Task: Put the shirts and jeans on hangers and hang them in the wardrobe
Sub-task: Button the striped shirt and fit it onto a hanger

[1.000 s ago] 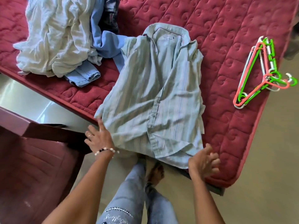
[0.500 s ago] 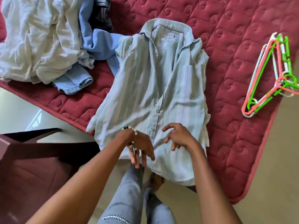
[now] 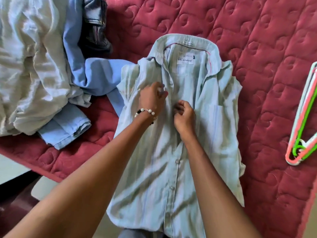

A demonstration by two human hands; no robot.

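A pale green striped shirt [image 3: 211, 127] lies flat on the red quilted mattress [image 3: 267, 48], collar away from me, its hem hanging over the near edge. My left hand [image 3: 151, 98], with a bead bracelet on the wrist, pinches the left side of the button placket at chest height. My right hand [image 3: 184, 115] grips the placket just to the right of it. A bundle of plastic hangers [image 3: 307, 134] in orange, green and white lies on the mattress at the right edge of view.
A heap of clothes fills the upper left: a cream garment [image 3: 30, 66], a light blue shirt [image 3: 72, 124] and dark jeans [image 3: 96, 28]. Pale floor [image 3: 12, 169] shows below the mattress edge at the left.
Both hands have moved up the shirt front from the hem to the chest and closed on the placket. The view has come closer to the shirt.
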